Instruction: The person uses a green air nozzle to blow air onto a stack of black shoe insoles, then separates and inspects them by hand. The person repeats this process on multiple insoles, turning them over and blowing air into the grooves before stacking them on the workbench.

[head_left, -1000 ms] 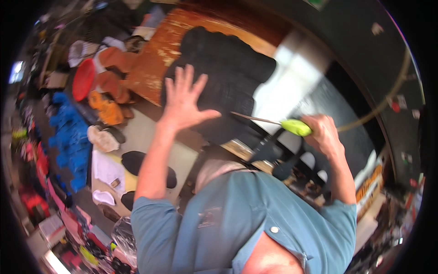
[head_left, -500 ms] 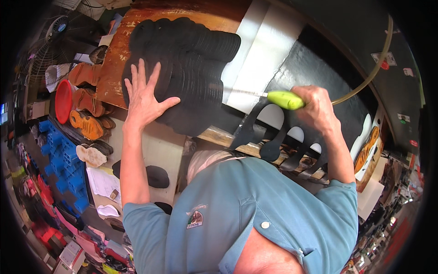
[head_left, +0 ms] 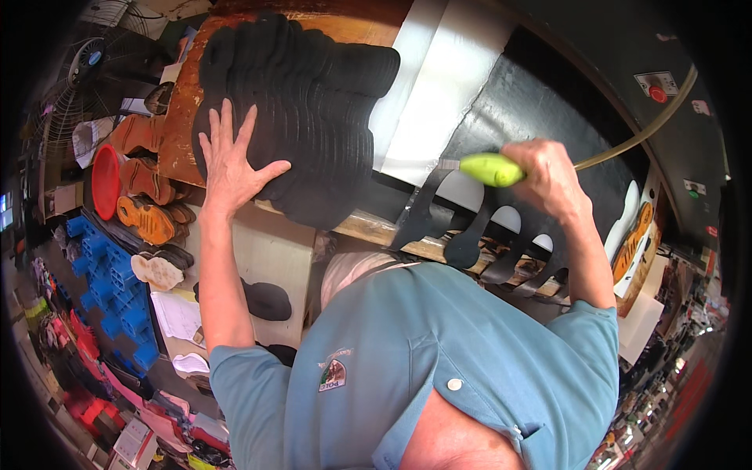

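Note:
My left hand (head_left: 233, 168) lies flat with fingers spread on the near left part of a pile of black sole-shaped sheets (head_left: 313, 102), which overlap in fanned rows. My right hand (head_left: 552, 184) grips a lime-green-handled brush (head_left: 492, 169) to the right of the pile. The brush's metal end points left toward the sheets; its tip is blurred. A translucent yellowish hose (head_left: 654, 129) runs from the upper right to behind my right hand. Below the brush, dark cut-out strips (head_left: 427, 207) hang over the bench edge.
The pile lies on a worn wooden board (head_left: 184, 125). A white sheet (head_left: 427, 78) and a black sheet (head_left: 533, 102) cover the bench to the right. At left are orange sole shapes (head_left: 145, 219), a red round container (head_left: 106, 182), blue plastic pieces (head_left: 110, 282) and a fan (head_left: 86, 63).
The pile and my left hand sit a little further left in view. Relative to the pile, the brush has shifted right, away from the sheets. Both hands keep their grip and pose.

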{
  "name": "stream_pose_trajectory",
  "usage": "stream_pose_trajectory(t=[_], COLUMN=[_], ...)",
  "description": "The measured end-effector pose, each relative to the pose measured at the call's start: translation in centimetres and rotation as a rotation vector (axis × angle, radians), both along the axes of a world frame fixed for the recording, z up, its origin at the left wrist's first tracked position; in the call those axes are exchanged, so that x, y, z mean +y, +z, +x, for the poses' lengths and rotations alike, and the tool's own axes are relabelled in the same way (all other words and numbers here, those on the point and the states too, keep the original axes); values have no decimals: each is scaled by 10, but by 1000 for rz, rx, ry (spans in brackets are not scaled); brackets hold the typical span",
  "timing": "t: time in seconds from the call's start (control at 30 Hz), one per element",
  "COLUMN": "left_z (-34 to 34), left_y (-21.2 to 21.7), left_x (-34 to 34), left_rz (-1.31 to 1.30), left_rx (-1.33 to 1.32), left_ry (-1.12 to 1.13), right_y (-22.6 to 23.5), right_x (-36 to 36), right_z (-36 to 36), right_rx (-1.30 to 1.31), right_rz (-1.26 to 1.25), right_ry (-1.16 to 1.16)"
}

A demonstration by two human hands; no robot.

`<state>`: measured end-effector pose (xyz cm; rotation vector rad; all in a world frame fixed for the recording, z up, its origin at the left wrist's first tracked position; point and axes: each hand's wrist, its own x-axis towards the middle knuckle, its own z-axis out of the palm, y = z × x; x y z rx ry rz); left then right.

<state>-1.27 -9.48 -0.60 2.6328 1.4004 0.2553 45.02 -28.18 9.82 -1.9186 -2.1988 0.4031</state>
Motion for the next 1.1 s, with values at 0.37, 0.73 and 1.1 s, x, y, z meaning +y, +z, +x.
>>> stream_pose_trajectory(t=[0.37,0.73,1.1], left_z=[-6,-13,-17], left_y=[1,-3,-4], left_x=[5,11,16], left_rz=[-6,4,8], left_rx=[-33,-9,-65], left_ry=[-15,-6,-7], right_y=[-1,4,5], right_x=[-11,-12,-22], right_z=[-1,-3,-7], right_rx=[35,18,-4], right_rz=[36,-20,-90], right_ry=[-57,-3,-2])
